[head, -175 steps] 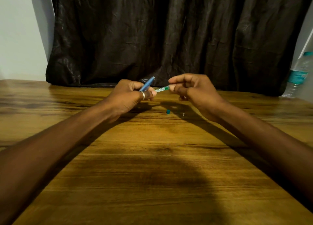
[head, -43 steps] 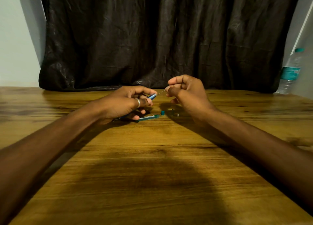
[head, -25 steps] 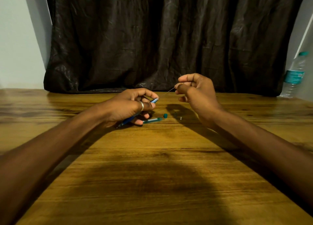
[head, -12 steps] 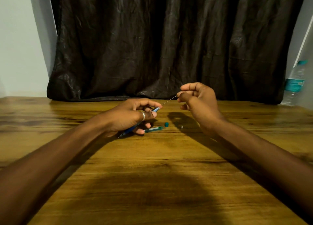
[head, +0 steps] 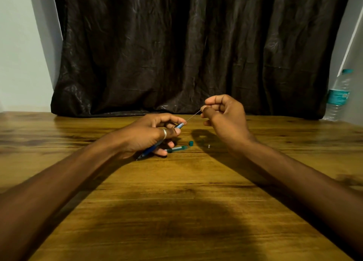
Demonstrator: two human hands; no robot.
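Observation:
My left hand (head: 149, 135) grips a blue mechanical pencil (head: 151, 150) just above the wooden table (head: 176, 202), its open rear end (head: 180, 125) pointing up and right. My right hand (head: 224, 117) pinches a thin lead (head: 193, 116) between thumb and forefinger; the lead slants down to the pencil's open end. On the table under the hands lie a green lead tube (head: 176, 149), a small teal cap (head: 191, 143) and a tiny pale piece (head: 209, 146).
A dark wrinkled curtain (head: 196, 54) hangs behind the table's far edge. A clear water bottle (head: 338, 97) with a teal label stands at the far right. Pale walls flank the curtain.
The green tube went from my right hand to the table. My right hand now pinches a thin lead and has drawn up and right, away from the pencil's end.

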